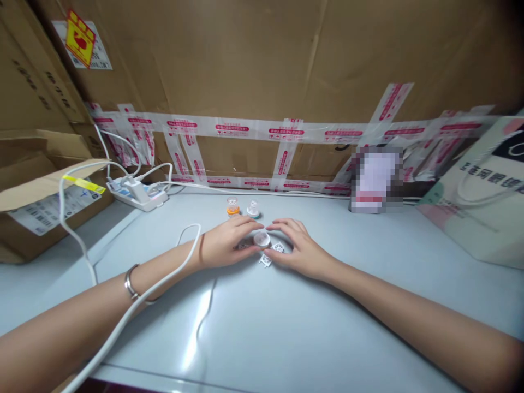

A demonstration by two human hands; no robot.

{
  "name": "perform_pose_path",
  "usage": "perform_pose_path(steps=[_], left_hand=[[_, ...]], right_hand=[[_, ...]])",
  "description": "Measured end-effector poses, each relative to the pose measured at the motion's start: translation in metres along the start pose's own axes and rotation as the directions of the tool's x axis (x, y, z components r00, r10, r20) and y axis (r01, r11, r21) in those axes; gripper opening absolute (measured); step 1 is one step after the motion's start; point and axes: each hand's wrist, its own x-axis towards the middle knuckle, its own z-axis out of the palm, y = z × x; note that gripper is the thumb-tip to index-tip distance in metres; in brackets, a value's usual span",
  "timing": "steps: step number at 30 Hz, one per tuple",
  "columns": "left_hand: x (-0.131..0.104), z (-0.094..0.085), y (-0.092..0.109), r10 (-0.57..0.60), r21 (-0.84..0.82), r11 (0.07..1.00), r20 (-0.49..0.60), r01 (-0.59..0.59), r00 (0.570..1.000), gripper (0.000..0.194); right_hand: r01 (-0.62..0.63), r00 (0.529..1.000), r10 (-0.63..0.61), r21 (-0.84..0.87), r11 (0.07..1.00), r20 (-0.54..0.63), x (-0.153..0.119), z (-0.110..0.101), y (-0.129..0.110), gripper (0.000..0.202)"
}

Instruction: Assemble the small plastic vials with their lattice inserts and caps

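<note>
My left hand (229, 241) and my right hand (302, 248) curve toward each other over the grey-blue table (262, 327). Between their fingertips sits a small round clear-and-white piece (261, 239); whether the fingers touch it is hard to tell. Thumb and fingers are apart on both hands. White spoked plastic parts lie on the table by my right thumb, one round (278, 248) and one squarish (265, 261). Another small part is partly hidden under my left hand. Behind the hands stand a clear-topped piece with an orange base (233, 207) and one with a teal base (252, 209).
Large taped cardboard (245, 60) forms the back. An open carton (49, 218) and a power strip (137, 192) are at the left. A white cable (139, 300) crosses above my left forearm. A blurred-out upright object (372, 183) and a printed bag (483, 202) stand at the right.
</note>
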Motion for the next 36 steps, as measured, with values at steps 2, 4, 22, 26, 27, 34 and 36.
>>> perform_pose_path(steps=[2, 4, 22, 26, 27, 34, 36], left_hand=[[0.004, 0.002, 0.003, 0.002, -0.019, 1.0, 0.059, 0.0, 0.998, 0.034], [0.007, 0.003, 0.004, -0.023, -0.028, 0.999, 0.095, 0.026, 0.995, 0.034], [0.009, 0.011, 0.008, -0.264, -0.138, 0.956, -0.021, 0.259, 0.964, 0.018], [0.007, 0.013, 0.007, -0.289, -0.199, 0.94, -0.023, 0.279, 0.957, 0.019], [0.005, 0.014, 0.006, -0.307, -0.227, 0.929, -0.029, 0.292, 0.951, 0.02], [-0.004, 0.004, 0.01, -0.276, -0.224, 0.947, -0.199, 0.23, 0.94, 0.024], [-0.003, -0.006, 0.011, -0.186, -0.132, 0.978, -0.204, 0.161, 0.961, 0.025]], right_hand=[[-0.014, 1.0, 0.014, -0.009, 1.0, 0.002, 0.003, 0.002, -0.001, 0.044], [-0.027, 1.0, 0.027, -0.009, 1.0, -0.001, 0.005, 0.004, -0.002, 0.041], [-0.04, 0.995, 0.042, 0.024, 0.999, -0.095, 0.015, 0.015, -0.001, 0.023], [-0.034, 0.993, 0.037, 0.021, 0.999, -0.112, 0.014, 0.015, -0.001, 0.025], [-0.032, 0.993, 0.034, 0.022, 0.999, -0.115, 0.014, 0.015, 0.0, 0.025], [-0.01, 0.992, 0.013, 0.025, 1.0, -0.126, 0.011, 0.016, 0.002, 0.024], [-0.003, 0.992, 0.006, 0.025, 1.0, -0.128, 0.01, 0.016, 0.002, 0.024]])
